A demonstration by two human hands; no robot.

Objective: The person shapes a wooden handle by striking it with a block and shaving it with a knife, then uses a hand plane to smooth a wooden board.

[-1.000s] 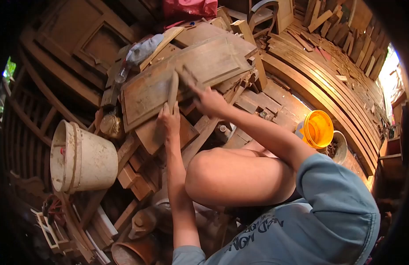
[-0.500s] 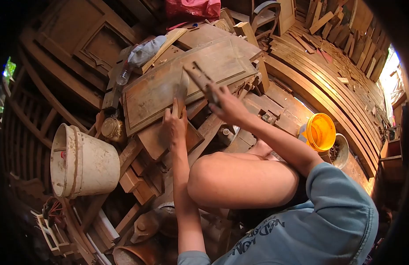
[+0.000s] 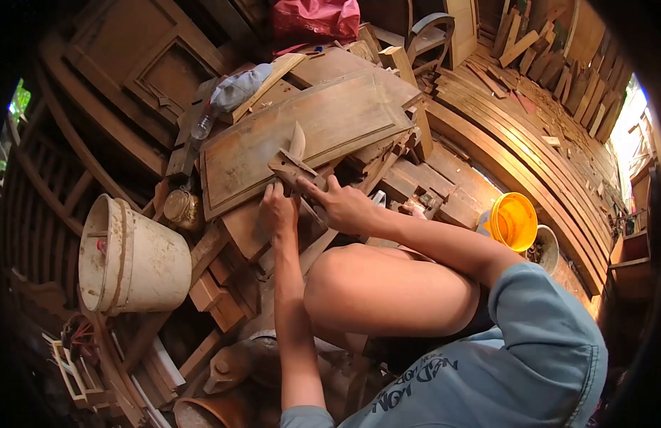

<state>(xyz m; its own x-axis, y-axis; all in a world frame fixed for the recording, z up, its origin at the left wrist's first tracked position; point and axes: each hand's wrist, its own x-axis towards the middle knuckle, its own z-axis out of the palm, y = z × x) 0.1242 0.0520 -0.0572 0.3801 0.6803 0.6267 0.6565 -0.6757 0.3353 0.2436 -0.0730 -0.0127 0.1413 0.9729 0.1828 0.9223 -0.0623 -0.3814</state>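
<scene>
A curved, pointed wooden piece point(image 3: 297, 143) rises from my left hand point(image 3: 278, 215), whose fingers are closed around its lower end. My right hand point(image 3: 344, 207) is closed on a flat wooden tool point(image 3: 290, 170) that lies across the curved piece, just below its pointed end. Both hands are close together at the near edge of a framed wooden panel point(image 3: 237, 165). The tool's underside and the lower end of the curved piece are hidden.
A dirty white bucket point(image 3: 155, 258) stands left, near a lidded jar point(image 3: 180, 207). Grey cloth point(image 3: 239, 87) and a clear bottle point(image 3: 202, 125) lie beyond the panel. Right are a yellow bucket point(image 3: 514, 221) and long stacked boards point(image 3: 516, 164). A red bag point(image 3: 316, 20) is at the top.
My right hand has moved left and down with the tool, which was raised right of the curved piece and now crosses it. My left hand still holds the piece, slightly lower.
</scene>
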